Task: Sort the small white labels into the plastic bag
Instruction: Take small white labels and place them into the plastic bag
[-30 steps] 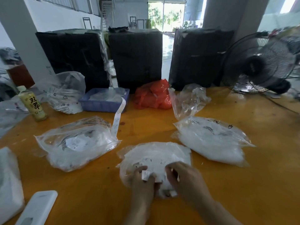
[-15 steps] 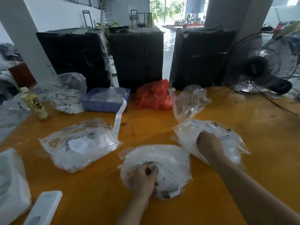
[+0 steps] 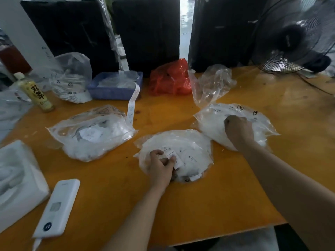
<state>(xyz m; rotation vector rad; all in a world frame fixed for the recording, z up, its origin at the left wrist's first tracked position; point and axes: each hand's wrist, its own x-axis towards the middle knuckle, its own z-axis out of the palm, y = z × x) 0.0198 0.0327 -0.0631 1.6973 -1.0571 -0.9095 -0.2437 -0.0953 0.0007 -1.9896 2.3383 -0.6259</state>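
White small labels pinched between thumb and curled fingers of your left hand, over heap of loose labels on flat plastic bag at table centre. Your right hand reaches to filled bag on right, knuckles up, fingers curled down onto plastic; grip itself hidden, cannot tell. Further out: another filled bag left, orange table, white power bank near left, blue tray, red bag, fan.

Left hand on labels, right hand on plastic bag (orange table).
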